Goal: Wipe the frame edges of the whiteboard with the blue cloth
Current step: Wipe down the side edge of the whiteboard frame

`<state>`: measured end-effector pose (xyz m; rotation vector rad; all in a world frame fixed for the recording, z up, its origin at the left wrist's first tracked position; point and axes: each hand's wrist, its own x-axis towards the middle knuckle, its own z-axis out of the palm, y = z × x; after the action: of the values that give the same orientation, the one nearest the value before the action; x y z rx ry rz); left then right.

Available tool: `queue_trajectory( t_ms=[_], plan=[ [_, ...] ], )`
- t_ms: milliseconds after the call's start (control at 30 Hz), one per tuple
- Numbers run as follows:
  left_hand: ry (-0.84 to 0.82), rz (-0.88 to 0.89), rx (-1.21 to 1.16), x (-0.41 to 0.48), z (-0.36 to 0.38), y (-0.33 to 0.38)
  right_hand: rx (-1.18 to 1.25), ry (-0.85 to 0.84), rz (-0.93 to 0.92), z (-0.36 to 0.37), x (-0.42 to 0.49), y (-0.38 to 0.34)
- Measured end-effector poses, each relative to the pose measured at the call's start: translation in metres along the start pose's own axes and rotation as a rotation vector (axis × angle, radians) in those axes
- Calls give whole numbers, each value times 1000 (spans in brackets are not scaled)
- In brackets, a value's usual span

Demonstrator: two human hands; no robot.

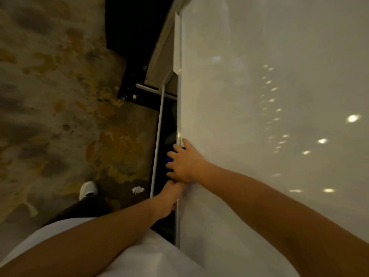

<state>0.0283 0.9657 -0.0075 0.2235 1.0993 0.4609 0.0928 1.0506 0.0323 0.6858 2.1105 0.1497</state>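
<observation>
Right hand (185,162) is clenched over the blue cloth (170,159), pressing it onto the whiteboard frame edge (179,108); the fingers wrap over the left side of the frame, the thumb lies on the board face, and only small patches of blue show between and beside the fingers. Left hand (169,196) sits just nearer along the same edge, touching the right hand at its heel; its grip is closed around the frame edge, with the fingertips hidden behind the frame, so the exact hold cannot be made out. Both forearms are bare and reach in from the near side, the left one from lower left, the right one from lower right across the board face. The whiteboard (269,116) fills the right half of the view, pale and glossy, with many small bright light reflections scattered on its right part. The frame edge runs as a thin light metal strip from near to far, with a white corner piece (177,41) at its far end. Left of the frame, a thin white rod (158,136) runs alongside it over a dark gap, and a black base bar (143,92) crosses farther away. The floor (50,96) to the left is mottled grey and ochre. On it lie a small white scrap (137,189) and, nearer left, a white shoe (88,189) below a dark trouser leg. A white shirt (139,260) fills the near centre.
</observation>
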Motion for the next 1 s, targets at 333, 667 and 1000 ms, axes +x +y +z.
queue_trajectory(
  t_ms=[333, 667, 1000],
  plan=[
    [-12, 34, 162, 31, 3, 34, 17, -99, 112, -30, 59, 96],
    [-132, 12, 7, 41, -9, 48, -32, -45, 193, -41, 99, 172],
    [-10, -103, -17, 79, -11, 108, -86, -41, -123, -38, 165, 196]
  ],
)
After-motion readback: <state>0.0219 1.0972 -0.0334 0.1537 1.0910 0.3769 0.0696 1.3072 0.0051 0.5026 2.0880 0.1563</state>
